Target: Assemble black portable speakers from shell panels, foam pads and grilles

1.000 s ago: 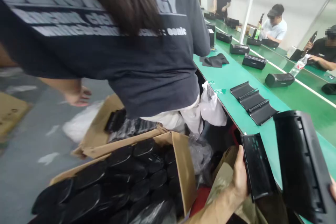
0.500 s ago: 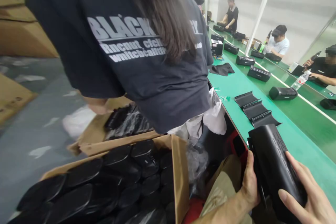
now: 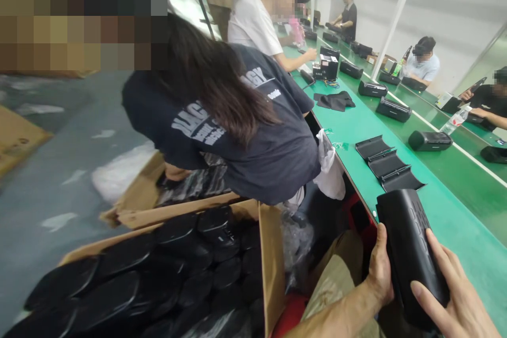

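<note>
A long black plastic housing (image 3: 410,245) is held at the near edge of the green bench (image 3: 455,216), lower right. My left hand (image 3: 379,274) grips its left side, thumb up along the edge. Fingers of my right hand (image 3: 451,288) wrap over its right side and lower end. Three flat black plastic panels (image 3: 386,163) lie in a row on the bench just beyond it.
A cardboard box (image 3: 269,253) full of black oval parts stands at my lower left. A person in a dark printed T-shirt (image 3: 245,137) bends over another open box close ahead. Black speaker bodies (image 3: 430,141) line the bench, with other people working at the far side.
The two separate black pieces I held apart a second ago are now together as one housing in both hands. The person ahead has bent lower over the box.
</note>
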The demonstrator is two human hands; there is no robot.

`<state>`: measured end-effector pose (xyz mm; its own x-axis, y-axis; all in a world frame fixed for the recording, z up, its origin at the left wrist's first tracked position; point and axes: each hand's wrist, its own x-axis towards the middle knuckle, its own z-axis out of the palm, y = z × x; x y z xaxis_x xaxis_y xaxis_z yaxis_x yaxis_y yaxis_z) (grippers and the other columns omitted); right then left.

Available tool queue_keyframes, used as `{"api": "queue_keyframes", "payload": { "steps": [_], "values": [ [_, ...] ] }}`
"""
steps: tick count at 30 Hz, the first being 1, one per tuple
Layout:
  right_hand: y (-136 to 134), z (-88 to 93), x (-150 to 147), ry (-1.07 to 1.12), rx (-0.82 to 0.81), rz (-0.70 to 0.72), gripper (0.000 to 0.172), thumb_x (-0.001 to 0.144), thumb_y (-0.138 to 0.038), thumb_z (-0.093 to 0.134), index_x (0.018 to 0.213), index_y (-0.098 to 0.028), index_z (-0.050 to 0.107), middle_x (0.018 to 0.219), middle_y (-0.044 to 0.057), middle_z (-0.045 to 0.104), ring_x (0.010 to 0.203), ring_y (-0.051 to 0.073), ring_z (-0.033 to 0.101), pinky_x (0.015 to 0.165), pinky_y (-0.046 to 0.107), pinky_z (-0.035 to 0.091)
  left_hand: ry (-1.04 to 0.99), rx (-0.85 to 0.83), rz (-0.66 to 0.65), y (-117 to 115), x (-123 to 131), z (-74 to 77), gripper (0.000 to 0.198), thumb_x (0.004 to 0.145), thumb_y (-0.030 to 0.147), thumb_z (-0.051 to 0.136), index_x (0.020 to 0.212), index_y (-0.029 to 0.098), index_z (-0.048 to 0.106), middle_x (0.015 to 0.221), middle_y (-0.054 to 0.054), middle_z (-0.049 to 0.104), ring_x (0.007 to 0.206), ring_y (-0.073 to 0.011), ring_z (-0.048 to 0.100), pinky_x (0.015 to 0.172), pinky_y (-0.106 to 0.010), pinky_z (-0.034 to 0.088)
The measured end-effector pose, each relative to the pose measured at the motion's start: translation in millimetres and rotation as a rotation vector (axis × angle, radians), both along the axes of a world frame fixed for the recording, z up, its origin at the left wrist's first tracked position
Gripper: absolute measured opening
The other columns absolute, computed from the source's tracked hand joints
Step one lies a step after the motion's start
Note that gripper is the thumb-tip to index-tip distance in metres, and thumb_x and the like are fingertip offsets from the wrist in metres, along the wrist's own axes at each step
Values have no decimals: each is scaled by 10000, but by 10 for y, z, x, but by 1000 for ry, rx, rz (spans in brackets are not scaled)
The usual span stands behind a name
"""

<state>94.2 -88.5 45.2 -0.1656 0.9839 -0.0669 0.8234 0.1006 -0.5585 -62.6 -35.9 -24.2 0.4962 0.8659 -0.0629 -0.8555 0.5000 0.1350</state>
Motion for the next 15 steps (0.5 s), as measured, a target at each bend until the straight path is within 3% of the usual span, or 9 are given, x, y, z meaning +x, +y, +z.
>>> {"api": "queue_keyframes", "payload": {
  "steps": [6, 10, 13, 15],
  "values": [
    [45, -99, 78, -27, -53, -13, 875, 1040, -626, 577, 1771, -373, 167, 1724, 130, 343, 1438, 356, 615, 1026, 414, 639, 30, -23, 31, -5, 66, 63, 1003, 734, 891, 736, 1293, 59, 780, 1330, -258, 767, 1454, -483, 566, 1270, -585, 372],
    [116, 15, 112, -34, -39, 14, 858, 1042, -618, 580, 1763, -399, 169, 1714, 126, 355, 1437, 357, 610, 1101, 473, 596, -2, -9, -18, 7, 81, 82, 983, 753, 878, 729, 1309, 68, 767, 1351, -254, 759, 1434, -480, 589, 1266, -597, 378],
    [38, 63, 134, -1, 81, 29, 806, 1027, -601, 618, 1728, -432, 258, 1741, 103, 331, 1531, 407, 493, 1169, 592, 520, -22, -33, -56, 50, 44, 124, 988, 768, 879, 713, 1358, 87, 742, 1376, -242, 750, 1400, -483, 619, 1253, -624, 395],
    [-75, -26, 101, 27, 239, -32, 909, 974, -590, 710, 1728, -418, 233, 1787, 114, 232, 1599, 462, 356, 1191, 688, 454, 2, -85, -20, 93, 20, 165, 993, 779, 881, 702, 1397, 105, 722, 1396, -229, 743, 1391, -477, 627, 1241, -620, 420]
  ]
}}
